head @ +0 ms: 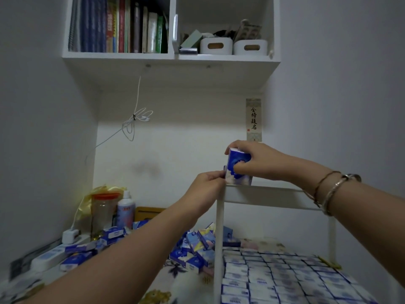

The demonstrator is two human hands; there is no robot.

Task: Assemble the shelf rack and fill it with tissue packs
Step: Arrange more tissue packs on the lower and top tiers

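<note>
Bare forearms, sleeveless in view; two slim metal bangles (328,194) on the right wrist.

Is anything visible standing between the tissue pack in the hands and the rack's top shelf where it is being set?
Nothing visible does. The right hand grips the tissue pack upright at the front left corner of the top shelf, with the left hand pinching its lower left edge. The shelf surface behind is hidden from this angle.
</note>
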